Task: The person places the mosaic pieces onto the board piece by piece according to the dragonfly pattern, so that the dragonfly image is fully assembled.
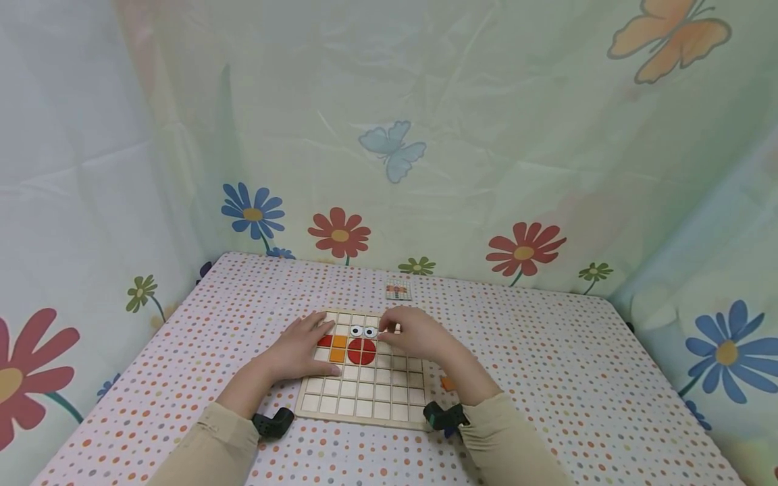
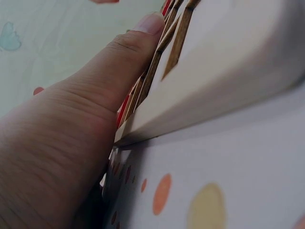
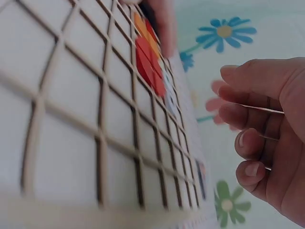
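Observation:
A wooden grid board (image 1: 365, 421) lies flat on the table, with most visible cells pale. Set in its upper part are a red round shape (image 1: 355, 354) of several pieces, two white eye pieces (image 1: 363, 331), orange squares (image 1: 337, 354) and a red piece (image 1: 325, 341). My left hand (image 1: 298, 351) rests on the board's left side with fingers spread, its thumb (image 2: 119, 62) along the edge. Beside the eyes, my right hand (image 1: 416, 334) hovers above the board. Its fingers (image 3: 257, 119) are loosely bent, and I see nothing between them.
A small picture card (image 1: 398, 289) lies behind the board. An orange piece (image 1: 448, 383) is on the table right of the board, partly behind my right forearm. Something dark blue (image 1: 451, 432) shows beneath the right wrist camera. Flowered curtains (image 1: 450, 223) surround the dotted tablecloth (image 1: 577, 378).

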Demonstrator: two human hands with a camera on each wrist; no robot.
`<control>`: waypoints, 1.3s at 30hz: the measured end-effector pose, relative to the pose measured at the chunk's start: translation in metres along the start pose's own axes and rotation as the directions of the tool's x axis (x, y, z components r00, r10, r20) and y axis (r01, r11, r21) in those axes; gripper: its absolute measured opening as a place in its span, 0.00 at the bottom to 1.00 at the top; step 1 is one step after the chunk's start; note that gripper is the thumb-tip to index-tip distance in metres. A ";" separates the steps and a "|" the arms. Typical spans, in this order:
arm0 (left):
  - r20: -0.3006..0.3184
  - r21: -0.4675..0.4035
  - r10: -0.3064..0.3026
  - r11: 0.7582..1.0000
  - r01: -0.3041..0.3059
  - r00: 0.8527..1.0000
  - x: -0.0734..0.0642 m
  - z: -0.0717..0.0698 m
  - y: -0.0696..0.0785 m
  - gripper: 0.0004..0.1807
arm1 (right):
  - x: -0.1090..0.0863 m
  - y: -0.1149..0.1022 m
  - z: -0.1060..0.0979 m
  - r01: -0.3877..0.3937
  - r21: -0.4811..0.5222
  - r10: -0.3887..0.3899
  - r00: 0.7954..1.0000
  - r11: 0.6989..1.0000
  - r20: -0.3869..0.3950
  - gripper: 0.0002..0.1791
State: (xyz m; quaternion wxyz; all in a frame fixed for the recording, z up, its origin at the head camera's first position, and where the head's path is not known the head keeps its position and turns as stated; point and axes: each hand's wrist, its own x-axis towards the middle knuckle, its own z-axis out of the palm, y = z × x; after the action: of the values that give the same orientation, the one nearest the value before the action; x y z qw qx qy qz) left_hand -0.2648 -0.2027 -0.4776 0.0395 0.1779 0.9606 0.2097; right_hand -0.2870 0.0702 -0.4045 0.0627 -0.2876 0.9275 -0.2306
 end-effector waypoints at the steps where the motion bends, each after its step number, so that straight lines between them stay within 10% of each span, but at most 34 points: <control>1: 0.000 0.004 0.001 1.000 -0.001 1.000 0.000 0.001 0.000 0.60 | -0.005 0.006 -0.005 -0.030 0.008 0.030 0.999 1.000 -0.012 0.03; 20: -0.006 -0.001 0.006 1.000 -0.006 1.000 -0.002 -0.001 0.001 0.60 | -0.044 0.093 -0.023 -0.344 0.053 0.346 0.936 0.938 -0.055 0.12; 39: -0.009 -0.011 -0.002 1.000 0.001 1.000 -0.001 0.000 0.001 0.60 | -0.044 0.110 -0.012 -0.279 0.066 0.282 0.958 0.958 -0.046 0.11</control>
State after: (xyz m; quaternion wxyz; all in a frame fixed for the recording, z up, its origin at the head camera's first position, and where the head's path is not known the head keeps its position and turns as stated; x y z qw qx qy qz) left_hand -0.2638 -0.2021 -0.4777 0.0363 0.1761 0.9598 0.2155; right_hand -0.3087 0.1796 -0.4453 0.0779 -0.1447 0.9530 -0.2544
